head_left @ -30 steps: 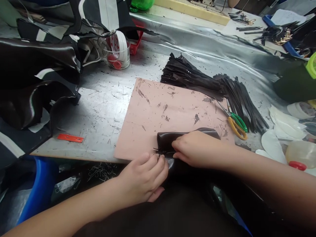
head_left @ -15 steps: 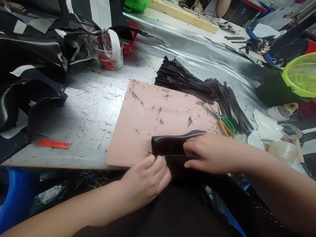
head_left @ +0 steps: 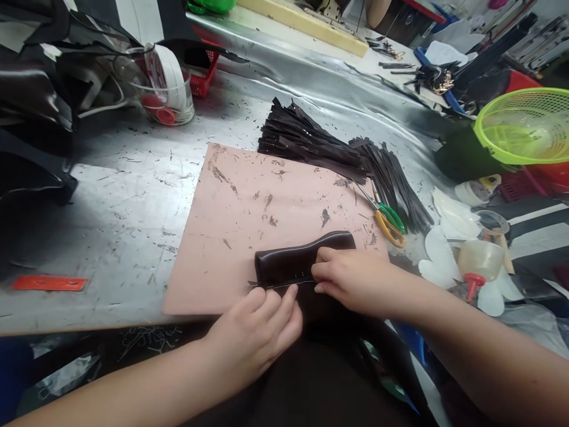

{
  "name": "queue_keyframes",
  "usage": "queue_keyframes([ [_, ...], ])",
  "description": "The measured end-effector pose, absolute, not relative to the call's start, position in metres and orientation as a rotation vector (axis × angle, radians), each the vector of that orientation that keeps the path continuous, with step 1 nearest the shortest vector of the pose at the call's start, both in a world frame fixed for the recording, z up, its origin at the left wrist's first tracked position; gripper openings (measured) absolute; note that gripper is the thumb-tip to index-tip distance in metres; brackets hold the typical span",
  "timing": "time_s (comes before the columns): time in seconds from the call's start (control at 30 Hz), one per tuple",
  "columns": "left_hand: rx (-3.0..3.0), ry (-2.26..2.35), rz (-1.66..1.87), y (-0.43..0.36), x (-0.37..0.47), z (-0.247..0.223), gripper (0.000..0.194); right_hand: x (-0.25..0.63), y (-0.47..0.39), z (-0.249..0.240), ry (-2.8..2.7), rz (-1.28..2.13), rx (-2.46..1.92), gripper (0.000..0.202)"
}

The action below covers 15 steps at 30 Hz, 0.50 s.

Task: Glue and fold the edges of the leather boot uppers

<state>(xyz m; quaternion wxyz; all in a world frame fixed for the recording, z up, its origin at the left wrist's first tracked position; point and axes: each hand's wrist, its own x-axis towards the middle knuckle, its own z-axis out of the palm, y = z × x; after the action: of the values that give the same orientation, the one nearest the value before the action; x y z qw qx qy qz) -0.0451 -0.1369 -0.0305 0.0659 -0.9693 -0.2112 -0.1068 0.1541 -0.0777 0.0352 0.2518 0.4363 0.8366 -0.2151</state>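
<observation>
A dark brown, glossy leather-like piece (head_left: 284, 256) lies folded over the front edge of the pink mat (head_left: 191, 261), with a pale line along its lower seam. My left hand (head_left: 262, 323) is closed on the left end of that seam, fingertips on the edge, where a thin dark end sticks out. Farther right, my right hand (head_left: 344, 276) has its fingers bent and pressed on the same piece, thumb below the seam. The undersides of both hands are hidden. Scissors (head_left: 389, 222) with green and orange handles lie at the mat's right edge.
Bundles of black strips (head_left: 311, 142) lie behind the mat. A clear tub (head_left: 171, 101) with tape rolls stands at the back left, an orange-red strip (head_left: 50, 283) at the front left. To the right are a lime-green basket (head_left: 524, 127) and a red-tipped bottle (head_left: 480, 264).
The view has shifted right, so the table's things sit farther left. My right hand has come closer to my left along the seam, and the left fingers have spread slightly along the edge.
</observation>
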Motion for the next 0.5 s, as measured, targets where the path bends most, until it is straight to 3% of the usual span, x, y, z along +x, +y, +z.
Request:
queue_keyframes([
  [0.13,-2.920,-0.634,-0.379,-0.135,-0.035,-0.031,0.027,0.150,-0.077,0.033,2.271,-0.529,1.167,0.018],
  [0.27,-2.973,-0.656,-0.249,-0.134,-0.024,-0.031,0.036,0.146,-0.076,0.032,2.279,-0.453,1.145,0.019],
  [0.5,-2.943,-0.661,-0.277,-0.136,-0.015,-0.028,0.038,0.172,-0.061,0.058,2.124,-0.621,1.146,0.023],
])
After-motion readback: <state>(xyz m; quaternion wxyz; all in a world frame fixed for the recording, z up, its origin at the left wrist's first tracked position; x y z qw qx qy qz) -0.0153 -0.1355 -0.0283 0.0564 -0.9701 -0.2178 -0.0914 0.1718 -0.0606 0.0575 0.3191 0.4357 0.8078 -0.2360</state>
